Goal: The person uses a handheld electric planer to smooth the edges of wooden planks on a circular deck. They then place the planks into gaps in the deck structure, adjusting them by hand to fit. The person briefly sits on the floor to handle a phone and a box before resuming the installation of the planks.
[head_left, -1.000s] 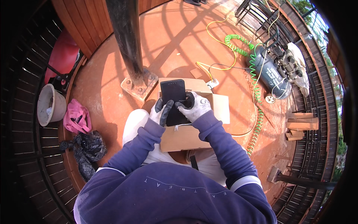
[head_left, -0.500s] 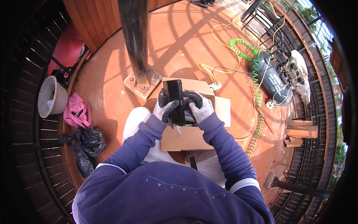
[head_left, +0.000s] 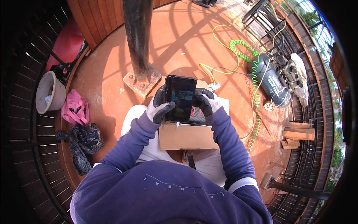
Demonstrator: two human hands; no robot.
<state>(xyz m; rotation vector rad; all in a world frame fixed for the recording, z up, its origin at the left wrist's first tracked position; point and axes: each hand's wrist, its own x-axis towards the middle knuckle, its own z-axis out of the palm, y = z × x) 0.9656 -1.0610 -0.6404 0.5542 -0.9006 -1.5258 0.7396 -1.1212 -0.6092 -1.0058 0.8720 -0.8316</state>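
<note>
Phone [head_left: 184, 99] has swung to face me, above the box [head_left: 188, 138], long axis pointing away; my left hand [head_left: 158, 106] clasps its left edge, my right hand [head_left: 209, 101] curls by the right, hold unclear.

Sunlit reddish floor [head_left: 106, 63], crossing shadows [head_left: 194, 30], black post [head_left: 138, 33], wooden panels [head_left: 97, 18], slatted railing [head_left: 26, 97]

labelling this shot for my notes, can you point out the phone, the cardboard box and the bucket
Phone [head_left: 183, 99]: head view, middle of its screen.
Cardboard box [head_left: 188, 138]: head view, its near flap.
Bucket [head_left: 59, 95]: head view, its outer side wall.
</note>
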